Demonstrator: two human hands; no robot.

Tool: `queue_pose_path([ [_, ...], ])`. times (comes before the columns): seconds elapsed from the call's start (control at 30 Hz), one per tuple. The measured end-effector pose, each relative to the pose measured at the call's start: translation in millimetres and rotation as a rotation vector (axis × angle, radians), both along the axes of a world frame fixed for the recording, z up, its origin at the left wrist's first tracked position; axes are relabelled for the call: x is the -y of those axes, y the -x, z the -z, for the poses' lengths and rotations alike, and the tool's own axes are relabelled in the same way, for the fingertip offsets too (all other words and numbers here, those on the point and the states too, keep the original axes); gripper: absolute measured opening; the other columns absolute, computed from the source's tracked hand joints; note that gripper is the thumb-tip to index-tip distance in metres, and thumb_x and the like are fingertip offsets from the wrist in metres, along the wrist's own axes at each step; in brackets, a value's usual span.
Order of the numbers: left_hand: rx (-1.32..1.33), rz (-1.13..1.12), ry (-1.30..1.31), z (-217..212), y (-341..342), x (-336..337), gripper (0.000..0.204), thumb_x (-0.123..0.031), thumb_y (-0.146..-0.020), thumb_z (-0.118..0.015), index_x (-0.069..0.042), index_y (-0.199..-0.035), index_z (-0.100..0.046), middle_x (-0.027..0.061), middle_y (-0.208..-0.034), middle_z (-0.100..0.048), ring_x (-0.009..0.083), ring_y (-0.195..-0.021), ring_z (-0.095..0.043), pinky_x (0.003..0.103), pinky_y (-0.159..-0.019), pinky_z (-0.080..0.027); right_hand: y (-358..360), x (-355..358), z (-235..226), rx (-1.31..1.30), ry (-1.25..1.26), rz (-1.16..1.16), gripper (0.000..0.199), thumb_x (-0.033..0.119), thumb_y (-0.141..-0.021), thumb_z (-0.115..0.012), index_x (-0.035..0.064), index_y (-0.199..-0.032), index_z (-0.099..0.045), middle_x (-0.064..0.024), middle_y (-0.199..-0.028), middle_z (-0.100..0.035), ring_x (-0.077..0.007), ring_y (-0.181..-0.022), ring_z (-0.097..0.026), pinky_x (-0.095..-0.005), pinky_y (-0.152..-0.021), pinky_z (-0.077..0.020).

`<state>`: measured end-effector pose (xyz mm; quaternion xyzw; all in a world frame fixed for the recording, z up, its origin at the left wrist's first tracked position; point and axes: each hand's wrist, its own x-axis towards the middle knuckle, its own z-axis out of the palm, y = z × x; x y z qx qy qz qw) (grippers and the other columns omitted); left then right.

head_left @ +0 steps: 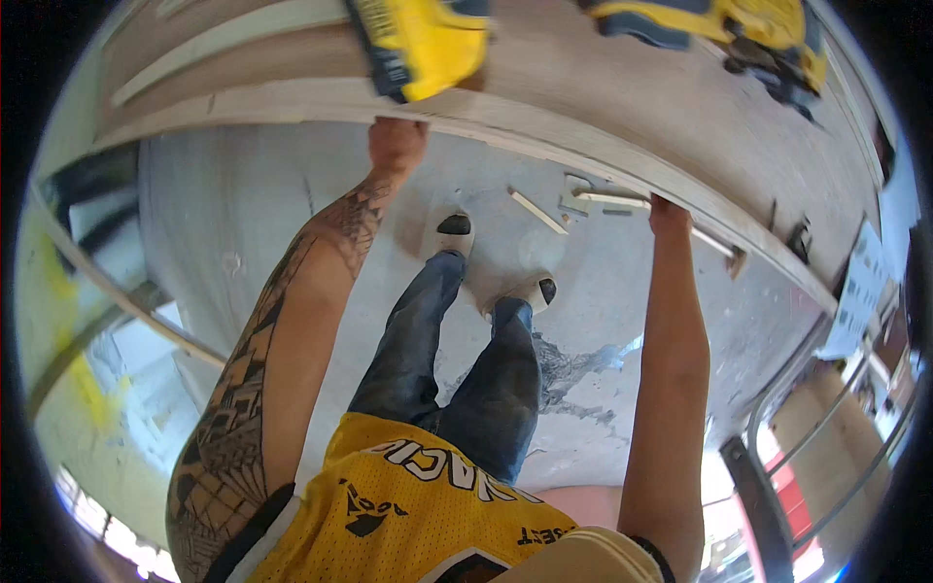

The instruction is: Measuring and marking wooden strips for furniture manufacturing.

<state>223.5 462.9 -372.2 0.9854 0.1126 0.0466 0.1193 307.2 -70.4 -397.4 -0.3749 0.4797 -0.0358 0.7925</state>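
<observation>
Along the front rim of a wooden workbench (292, 101), both my arms reach forward. My left hand (397, 144), at the end of a tattooed forearm, is closed on the bench's edge from below; its fingertips are out of sight under the wood. Farther right, my right hand (671, 216) grips the same edge, its fingers also mostly hidden. On the bench top, just above my left hand, stands a yellow and black power tool (437, 49), blurred and cut off by the view. Another yellow and black power tool (753, 34) lies at the far right.
Wooden strips (233, 39) lie on the bench at the left. Below, the grey floor (573, 369) holds a short wood offcut (537, 211) and a long wooden stick (612, 199). A metal-framed chair (763, 496) stands at the lower right. My feet are under the bench's front.
</observation>
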Motion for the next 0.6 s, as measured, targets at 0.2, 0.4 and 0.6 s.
queue_pose_path([
  [0.2, -0.021, 0.035, 0.053, 0.8, -7.7, -9.6, 0.039, -0.033, -0.104, -0.054, -0.008, -0.131, -0.067, 0.0193, -0.126, -0.069, 0.0408, -0.117, -0.061, 0.05, -0.102, -0.047, 15.6, -18.4, -14.3, 0.024, 0.085, 0.035, 0.033, 0.009, -0.098, -0.062, 0.0001, -0.129, -0.056, -0.0156, -0.099, -0.069, -0.0272, -0.08, -0.07, -0.0415, -0.066, -0.0628],
  [0.4, -0.264, 0.094, 0.017, -25.3, -10.9, -11.5, 0.042, -0.035, -0.103, -0.051, -0.008, -0.129, -0.068, 0.0199, -0.12, -0.068, 0.038, -0.119, -0.061, 0.047, -0.098, -0.051, 9.3, -56.2, -31.1, -0.042, 0.13, 0.16, 0.032, 0.006, -0.097, -0.064, -0.004, -0.126, -0.056, -0.0174, -0.098, -0.068, -0.0288, -0.071, -0.072, -0.0391, -0.059, -0.062],
  [0.6, -0.29, 0.067, -0.037, -28.5, -15.4, -14.9, 0.043, -0.034, -0.104, -0.051, -0.007, -0.131, -0.067, 0.0236, -0.116, -0.068, 0.0376, -0.11, -0.064, 0.046, -0.097, -0.053, 6.7, -61.7, -34.4, -0.119, 0.136, 0.19, 0.019, 0.007, -0.096, -0.066, -0.0059, -0.109, -0.065, -0.0153, -0.085, -0.07, -0.0259, -0.063, -0.07, -0.0364, -0.051, -0.0586],
])
